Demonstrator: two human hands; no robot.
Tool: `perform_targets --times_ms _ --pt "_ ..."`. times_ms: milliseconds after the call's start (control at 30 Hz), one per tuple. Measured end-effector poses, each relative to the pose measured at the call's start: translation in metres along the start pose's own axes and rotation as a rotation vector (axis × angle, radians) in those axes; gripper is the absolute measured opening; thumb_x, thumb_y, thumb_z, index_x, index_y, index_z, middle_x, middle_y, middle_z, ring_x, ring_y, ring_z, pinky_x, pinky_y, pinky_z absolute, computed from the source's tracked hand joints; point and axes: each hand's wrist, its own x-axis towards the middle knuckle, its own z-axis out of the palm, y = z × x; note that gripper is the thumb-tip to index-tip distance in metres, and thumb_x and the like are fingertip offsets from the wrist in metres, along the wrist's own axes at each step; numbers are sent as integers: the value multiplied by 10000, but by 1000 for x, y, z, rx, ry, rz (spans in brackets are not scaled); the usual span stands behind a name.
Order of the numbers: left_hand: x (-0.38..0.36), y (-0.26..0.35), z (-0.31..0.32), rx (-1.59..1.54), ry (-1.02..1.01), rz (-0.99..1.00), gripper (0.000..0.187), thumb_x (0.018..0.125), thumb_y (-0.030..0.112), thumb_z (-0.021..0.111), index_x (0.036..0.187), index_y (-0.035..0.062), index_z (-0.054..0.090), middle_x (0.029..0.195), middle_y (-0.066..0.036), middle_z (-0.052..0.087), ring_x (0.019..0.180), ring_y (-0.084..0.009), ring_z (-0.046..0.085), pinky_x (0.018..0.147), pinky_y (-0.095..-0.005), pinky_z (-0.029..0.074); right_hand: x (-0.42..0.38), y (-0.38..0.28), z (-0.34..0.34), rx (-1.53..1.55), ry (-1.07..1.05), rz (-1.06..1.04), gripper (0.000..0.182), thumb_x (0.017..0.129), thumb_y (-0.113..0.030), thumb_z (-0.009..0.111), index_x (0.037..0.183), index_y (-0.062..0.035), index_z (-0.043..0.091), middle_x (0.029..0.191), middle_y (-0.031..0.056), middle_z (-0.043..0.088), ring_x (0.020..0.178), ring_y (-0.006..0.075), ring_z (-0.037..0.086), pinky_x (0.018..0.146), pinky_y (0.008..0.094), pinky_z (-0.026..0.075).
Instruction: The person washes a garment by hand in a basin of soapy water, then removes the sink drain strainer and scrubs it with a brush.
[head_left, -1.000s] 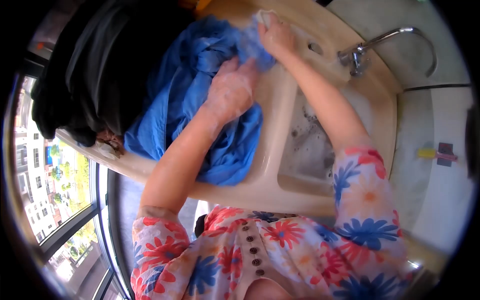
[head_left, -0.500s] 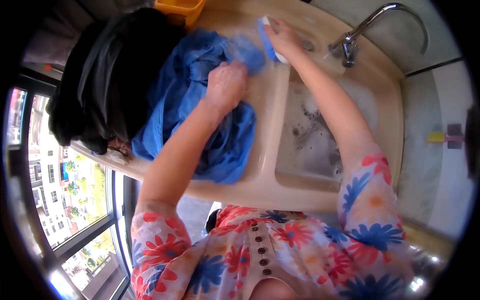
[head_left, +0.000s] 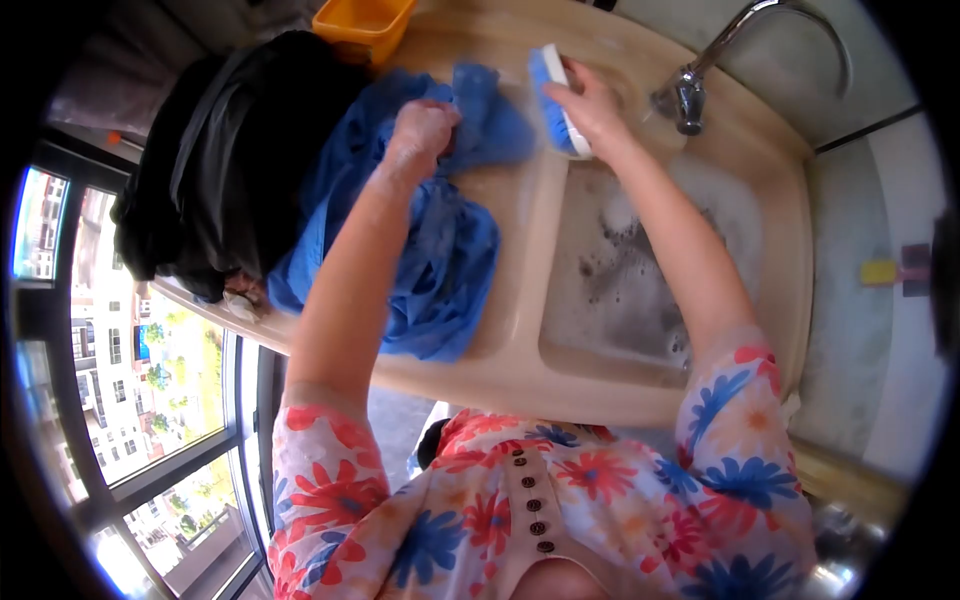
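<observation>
A wet blue garment (head_left: 445,270) lies bunched on the beige washboard side of the sink unit. My left hand (head_left: 424,132) is closed on its upper part, with suds on the wrist. Part of the cloth spreads out to the right of that hand. In my right hand (head_left: 592,103) is a scrubbing brush (head_left: 556,100) with a white back and blue bristles, held on edge just right of the cloth and apart from it. My fingertips are partly hidden behind the brush.
Soapy grey water stands in the basin (head_left: 640,290) at right, below a chrome faucet (head_left: 690,95). A pile of black clothes (head_left: 240,150) rests at the left edge beside a yellow plastic container (head_left: 365,30). Windows (head_left: 150,350) are at far left.
My left hand has moved up and left, gripping the cloth, whose upper part now lies spread out. My right hand has shifted slightly right and down with the brush.
</observation>
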Motion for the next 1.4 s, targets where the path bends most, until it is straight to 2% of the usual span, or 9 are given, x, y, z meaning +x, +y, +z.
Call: perform_targets --times_ms 167,400,500,700,1033,1100,1233,1300,1400 --pt "-8 -10 -1 135 -59 -40 68 773 101 591 775 32 592 556 0 470 427 -92 367 391 -250 268 -33 -47 59 -726 -153 -311 553 763 -352 554 1262 -169 405 996 198 585 936 318 569 802 386 448" --pt "-20 -8 0 278 24 23 259 779 237 601 967 62 634 562 9 469 456 -85 381 373 -266 288 36 -36 72 -852 -238 -14 529 766 -332 522 1261 -209 383 1164 250 451 1018 394 500 833 458 424" --pt "-7 -19 0 339 7 91 255 784 235 593 940 38 636 639 -20 539 509 -103 451 416 -266 358 -15 -33 78 -865 -262 -301 532 770 -332 515 1266 -195 380 1197 242 426 1043 397 482 838 467 417" --pt "-18 -22 -2 280 -159 231 395 728 245 642 1030 -2 580 822 -74 618 748 -135 550 689 -258 444 60 -11 29 -1008 -201 -151 559 766 -333 515 1286 -214 347 1147 184 482 1047 327 496 842 441 421" --pt "-44 -18 30 1092 -73 675 366 645 210 622 988 86 584 983 -131 508 881 -311 547 719 -388 473 99 50 -50 -1205 -13 -377 539 730 -255 575 1239 -317 408 1199 43 486 1049 272 505 879 409 405" --pt "-44 -18 32 1077 -63 700 315 648 181 619 947 84 604 935 -134 545 834 -308 567 710 -373 474 80 27 -44 -1321 75 -371 529 721 -227 575 1226 -291 432 1222 37 467 1049 268 501 886 441 391" --pt "-24 -24 18 640 -50 711 211 668 118 620 865 44 631 780 -93 620 686 -222 598 659 -298 470 58 24 -35 -765 -365 -434 559 688 -167 575 1227 -225 440 1257 55 432 1120 262 432 888 531 339" --pt "-19 -15 7 102 -95 306 126 726 71 623 828 -2 629 724 1 594 652 -57 512 604 -189 419 21 7 -22 -577 -645 -462 591 672 -139 572 1241 -193 419 1235 77 453 1140 263 409 886 562 311" --pt "-26 -1 -6 37 -209 209 135 716 64 633 838 6 622 739 -16 596 665 -69 524 612 -190 417 -6 8 2 -714 -446 -506 628 667 -143 586 1260 -175 381 1138 114 525 1130 266 421 888 541 303"
